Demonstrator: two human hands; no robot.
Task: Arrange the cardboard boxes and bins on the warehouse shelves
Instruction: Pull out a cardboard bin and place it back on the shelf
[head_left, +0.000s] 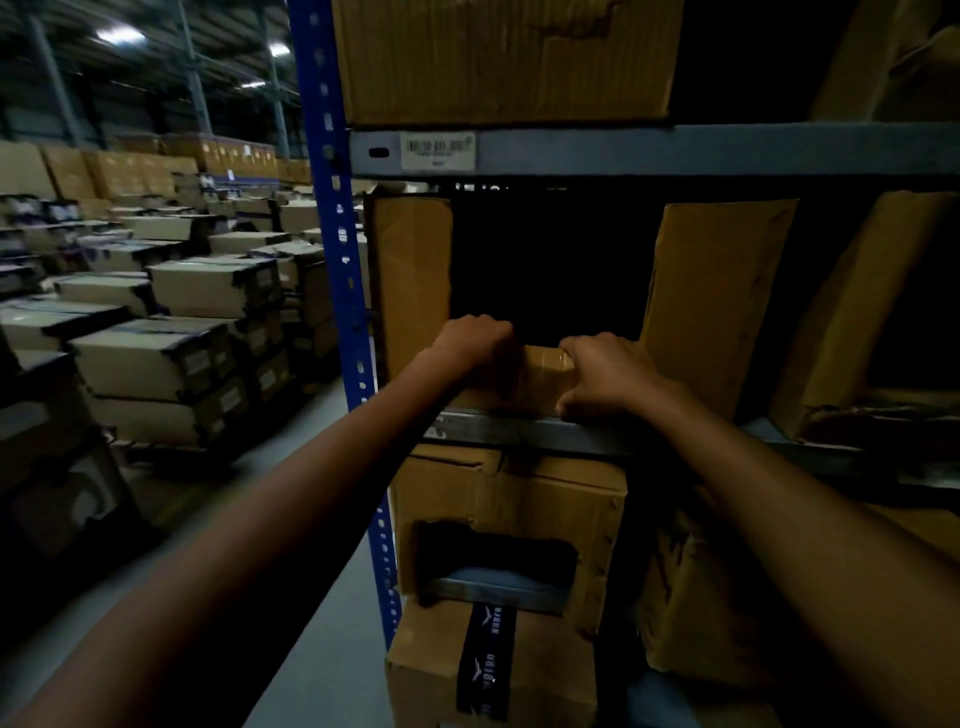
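Observation:
An open-fronted cardboard box (543, 364) stands on the middle shelf (519, 428), its side flaps raised left and right and its inside dark. My left hand (475, 340) curls its fingers over the top edge of the box's low front wall. My right hand (605, 376) grips the same wall a little to the right, thumb down near the shelf beam. Both forearms reach in from the bottom of the view.
A blue upright (337, 270) bounds the rack on the left. More boxes sit above (504, 57), below (509, 525) and to the right (857, 312). A taped box (488, 670) stands lowest. Stacked cartons (156, 353) fill the floor left of the aisle.

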